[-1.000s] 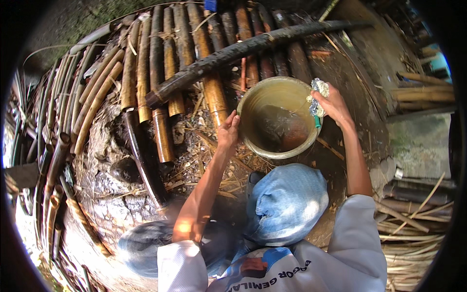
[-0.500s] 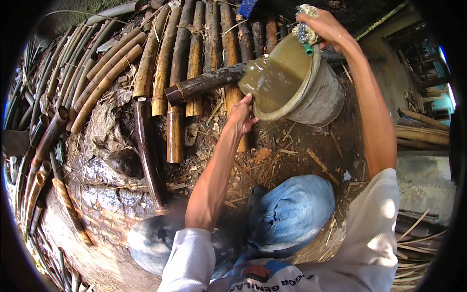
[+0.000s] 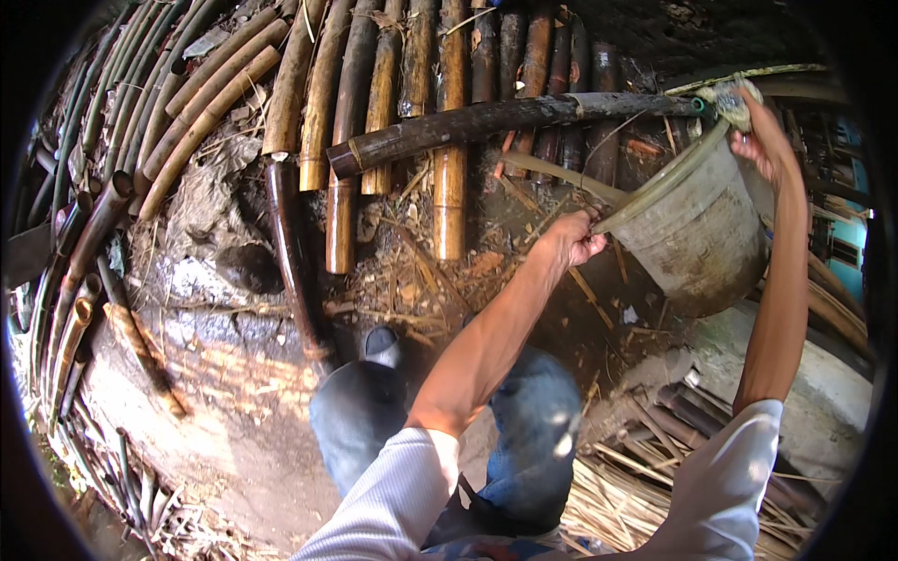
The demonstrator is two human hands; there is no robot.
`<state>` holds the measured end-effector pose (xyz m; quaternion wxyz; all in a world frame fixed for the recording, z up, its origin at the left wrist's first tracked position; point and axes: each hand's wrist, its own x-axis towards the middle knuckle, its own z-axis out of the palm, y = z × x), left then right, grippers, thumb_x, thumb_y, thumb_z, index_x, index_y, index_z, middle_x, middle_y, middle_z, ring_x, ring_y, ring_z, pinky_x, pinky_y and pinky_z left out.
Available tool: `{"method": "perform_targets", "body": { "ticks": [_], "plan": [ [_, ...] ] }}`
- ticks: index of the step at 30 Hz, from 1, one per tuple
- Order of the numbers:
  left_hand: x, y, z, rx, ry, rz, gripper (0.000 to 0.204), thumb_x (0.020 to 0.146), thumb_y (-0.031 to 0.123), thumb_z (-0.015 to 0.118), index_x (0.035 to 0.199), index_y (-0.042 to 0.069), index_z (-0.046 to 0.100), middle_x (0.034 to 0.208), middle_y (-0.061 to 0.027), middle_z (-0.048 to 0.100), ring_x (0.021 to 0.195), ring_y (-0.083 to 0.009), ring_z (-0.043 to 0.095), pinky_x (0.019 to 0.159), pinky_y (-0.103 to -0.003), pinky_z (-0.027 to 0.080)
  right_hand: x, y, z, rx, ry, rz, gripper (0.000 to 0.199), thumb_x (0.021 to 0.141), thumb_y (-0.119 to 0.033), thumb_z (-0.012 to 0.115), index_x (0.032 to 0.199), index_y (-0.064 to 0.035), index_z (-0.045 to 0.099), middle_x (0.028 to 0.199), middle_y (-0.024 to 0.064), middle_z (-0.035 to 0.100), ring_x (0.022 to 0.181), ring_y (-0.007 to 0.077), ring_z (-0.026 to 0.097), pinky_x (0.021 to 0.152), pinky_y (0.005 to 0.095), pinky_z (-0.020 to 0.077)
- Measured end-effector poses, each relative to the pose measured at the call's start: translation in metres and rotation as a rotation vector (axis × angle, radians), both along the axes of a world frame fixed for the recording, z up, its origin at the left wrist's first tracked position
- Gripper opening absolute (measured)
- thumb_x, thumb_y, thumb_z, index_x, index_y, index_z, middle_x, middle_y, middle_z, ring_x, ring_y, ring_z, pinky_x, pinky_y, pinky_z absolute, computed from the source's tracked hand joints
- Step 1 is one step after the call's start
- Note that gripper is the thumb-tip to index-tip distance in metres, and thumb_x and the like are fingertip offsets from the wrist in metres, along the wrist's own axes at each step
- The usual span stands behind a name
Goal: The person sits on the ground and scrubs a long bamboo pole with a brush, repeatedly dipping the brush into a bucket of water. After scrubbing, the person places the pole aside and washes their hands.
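Note:
A worn grey bucket (image 3: 697, 220) is tipped on its side at the right, its mouth turned to the left and away from me. My left hand (image 3: 572, 239) grips the near edge of its rim, thumb and fingers closed. At the far edge, my right hand (image 3: 762, 140) is shut on the rim with a pale, bunched cloth (image 3: 728, 101) pressed there. A small green ring-shaped piece (image 3: 698, 105) shows beside the cloth. From the mouth a pale brown streak (image 3: 566, 176) reaches left, apparently water pouring out. The bucket's inside is mostly hidden.
A dark bamboo pole (image 3: 486, 120) lies across a row of wet bamboo lengths (image 3: 451, 201). More curved bamboo (image 3: 210, 131) is stacked at the left. Split strips (image 3: 599, 481) lie near my right side, by a concrete slab (image 3: 795, 360). Chips litter the ground.
Both hands have carried the bucket to the right and tipped it further. The murky water visible in it before is out of sight. My legs and the view have shifted as well.

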<state>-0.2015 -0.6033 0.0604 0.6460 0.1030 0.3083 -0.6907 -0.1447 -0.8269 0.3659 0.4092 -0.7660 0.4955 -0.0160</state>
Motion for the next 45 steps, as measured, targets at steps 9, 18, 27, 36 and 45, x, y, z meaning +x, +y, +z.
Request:
{"method": "perform_targets", "body": {
  "ticks": [9, 18, 27, 36, 45],
  "plan": [
    [0.026, 0.144, 0.210, 0.333, -0.380, -0.096, 0.052, 0.100, 0.041, 0.062, 0.143, 0.012, 0.055, 0.150, -0.0117, 0.051, 0.133, -0.0279, 0.053, 0.111, -0.045, 0.047, -0.126, 0.059, 0.091, 0.185, 0.210, -0.022, 0.059, 0.094, -0.029, 0.074, 0.144, -0.0083, 0.052, 0.124, 0.0082, 0.068, 0.103, 0.0212, 0.071, 0.073, 0.0419, 0.0658],
    [0.013, 0.322, 0.303, 0.720, -0.834, -0.237, 0.014, 0.088, 0.011, 0.075, 0.097, 0.003, 0.069, 0.089, -0.0074, 0.071, 0.062, -0.0158, 0.069, 0.042, -0.025, 0.046, -0.171, 0.223, 0.114, -0.242, 0.145, 0.312, 0.068, 0.085, -0.020, 0.081, 0.146, -0.0112, 0.052, 0.139, 0.0176, 0.059, 0.125, 0.0344, 0.064, 0.107, 0.0462, 0.0470],
    [-0.079, 0.285, 0.371, 0.692, -0.866, -0.051, 0.022, 0.091, 0.016, 0.073, 0.109, 0.004, 0.069, 0.099, -0.0092, 0.074, 0.081, -0.0206, 0.074, 0.061, -0.032, 0.063, -0.192, 0.315, 0.095, -0.163, 0.040, 0.559, 0.075, 0.081, -0.019, 0.084, 0.147, -0.0224, 0.050, 0.145, 0.0225, 0.048, 0.122, 0.0455, 0.059, 0.094, 0.0526, 0.0538],
    [-0.187, 0.178, 0.388, 0.863, -0.540, 0.009, 0.033, 0.090, 0.018, 0.069, 0.121, 0.008, 0.065, 0.112, -0.0111, 0.069, 0.099, -0.0283, 0.070, 0.086, -0.048, 0.061, -0.392, 0.118, 0.192, -0.088, -0.265, 0.377, 0.017, 0.090, -0.016, 0.077, 0.104, -0.0075, 0.071, 0.098, 0.0147, 0.068, 0.084, 0.0345, 0.069, 0.076, 0.0428, 0.0545],
    [-0.181, 0.141, 0.418, 0.915, -0.419, 0.331, 0.031, 0.089, 0.020, 0.068, 0.120, 0.015, 0.066, 0.114, -0.0058, 0.070, 0.105, -0.0225, 0.064, 0.095, -0.041, 0.053, -0.610, -0.204, 0.252, -0.261, -0.113, -0.077, 0.029, 0.101, -0.034, 0.070, 0.103, -0.0048, 0.075, 0.080, 0.0017, 0.068, 0.075, 0.0090, 0.060, 0.071, 0.0286, 0.0501]
  ]
}}
